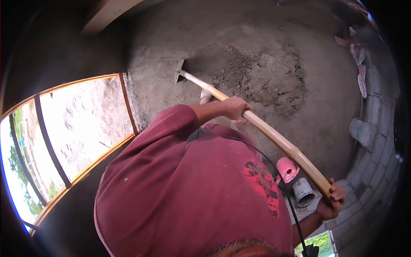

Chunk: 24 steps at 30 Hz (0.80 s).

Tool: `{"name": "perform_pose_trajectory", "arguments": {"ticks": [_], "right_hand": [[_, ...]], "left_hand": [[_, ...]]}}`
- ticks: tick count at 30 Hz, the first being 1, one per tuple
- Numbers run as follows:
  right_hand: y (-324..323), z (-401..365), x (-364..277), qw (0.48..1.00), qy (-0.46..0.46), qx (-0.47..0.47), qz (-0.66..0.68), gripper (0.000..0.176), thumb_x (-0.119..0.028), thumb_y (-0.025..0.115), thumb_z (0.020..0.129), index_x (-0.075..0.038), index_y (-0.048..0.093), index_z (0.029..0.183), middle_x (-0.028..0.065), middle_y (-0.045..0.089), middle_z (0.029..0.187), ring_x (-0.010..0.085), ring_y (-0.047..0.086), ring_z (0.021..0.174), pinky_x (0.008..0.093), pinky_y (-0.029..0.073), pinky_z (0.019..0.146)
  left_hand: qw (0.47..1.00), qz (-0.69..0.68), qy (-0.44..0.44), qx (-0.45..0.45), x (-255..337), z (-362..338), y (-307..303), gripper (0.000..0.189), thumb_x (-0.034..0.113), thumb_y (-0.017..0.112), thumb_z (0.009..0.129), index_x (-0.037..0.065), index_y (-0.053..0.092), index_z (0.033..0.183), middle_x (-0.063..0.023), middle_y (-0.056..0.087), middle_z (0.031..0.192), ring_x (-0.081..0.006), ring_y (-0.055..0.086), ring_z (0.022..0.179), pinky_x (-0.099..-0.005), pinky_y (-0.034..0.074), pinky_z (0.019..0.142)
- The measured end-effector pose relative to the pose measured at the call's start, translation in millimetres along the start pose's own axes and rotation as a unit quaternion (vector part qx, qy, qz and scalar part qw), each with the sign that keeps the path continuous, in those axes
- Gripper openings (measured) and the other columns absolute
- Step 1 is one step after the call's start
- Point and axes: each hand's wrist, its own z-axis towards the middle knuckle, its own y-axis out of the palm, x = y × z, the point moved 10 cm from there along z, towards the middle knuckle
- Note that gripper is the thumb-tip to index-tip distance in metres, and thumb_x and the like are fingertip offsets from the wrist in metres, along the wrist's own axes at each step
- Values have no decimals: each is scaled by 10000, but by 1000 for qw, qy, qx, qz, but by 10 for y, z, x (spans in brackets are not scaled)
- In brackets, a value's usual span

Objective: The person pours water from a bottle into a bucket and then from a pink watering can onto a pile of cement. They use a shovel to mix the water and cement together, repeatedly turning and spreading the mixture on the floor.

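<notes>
A long wooden handle (pixel 274 135) runs diagonally across my body, with a metal blade (pixel 179 73) at its upper left end, down on the grey floor. My left hand (pixel 235 108) is wrapped round the handle nearer the blade. Near the handle's lower right end, my right hand (pixel 334 200) grips it. A heap of crumbly grey mix (pixel 274 77) lies on the floor to the right of the blade.
A pink roll-shaped object (pixel 287 169) and a grey bucket (pixel 303 192) lie near the lower handle. Another bucket (pixel 361 132) is by the block wall (pixel 376 158). A framed window opening (pixel 85 124) is at left. Someone's foot (pixel 341 41) shows upper right.
</notes>
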Motion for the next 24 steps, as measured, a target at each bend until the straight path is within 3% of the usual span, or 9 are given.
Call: {"name": "perform_pose_trajectory", "arguments": {"ticks": [3,5,9,14,18,20,21,23,24], "right_hand": [[-585,-256,-781,999,-36,-16,-35,117,-133,602,795,-89,527,874,48,516,885,237,524,1008,539,321,1155],[-962,-472,-1402,995,-83,2,-59,131,-162,630,818,-91,533,869,50,517,883,228,534,982,496,382,1094],[-1334,-879,-2356,973,-168,76,-142,128,-157,624,807,-98,515,835,49,504,853,218,531,930,469,407,1034],[-1729,-1271,-2831,943,-216,163,-192,134,-151,618,794,-106,492,791,49,488,815,205,527,864,435,438,958],[-2199,-1341,-2229,952,-184,194,-151,145,-146,613,783,-112,474,757,48,475,784,195,524,811,408,463,898],[-2382,-1257,-1310,963,-147,215,-74,153,-144,610,778,-115,465,740,48,469,769,190,523,785,395,476,867],[-2455,-1214,-686,962,-126,241,-5,135,-163,613,817,-106,494,789,37,465,792,193,517,812,421,447,943],[-2044,-936,298,960,-108,257,25,109,-163,552,741,-101,482,797,51,483,757,210,537,770,444,477,878],[-1798,-819,687,956,-110,262,64,93,-150,544,736,-88,492,784,57,512,750,218,555,754,448,489,871]], "left_hand": [[999,-20,49,-7,777,440,164,382,162,774,662,135,670,1028,-132,699,877,-367,680,903,-491,512,791],[993,-51,104,7,1301,696,237,380,171,785,670,148,653,1025,-117,696,870,-367,677,901,-497,508,778],[986,-63,155,-3,2180,1149,447,338,180,786,683,163,636,986,-85,694,873,-363,675,915,-500,503,765],[976,-56,187,-93,2813,1164,465,336,164,778,678,197,639,983,-70,694,863,-353,684,915,-496,511,756],[979,2,139,-151,2503,1094,387,330,134,751,686,205,643,989,-68,697,856,-355,690,883,-501,520,741],[984,17,107,-143,1926,1143,340,308,121,725,699,197,653,989,-79,701,857,-358,696,863,-500,528,730],[986,47,76,-143,1505,1218,385,296,111,710,705,191,671,987,-95,704,868,-351,702,882,-497,535,738],[976,154,-23,-155,798,1228,199,272,107,676,725,164,685,991,-101,709,876,-331,708,884,-479,528,786],[975,176,-31,-133,432,1236,118,247,109,663,735,162,681,975,-100,706,866,-328,710,877,-469,525,797]]}}
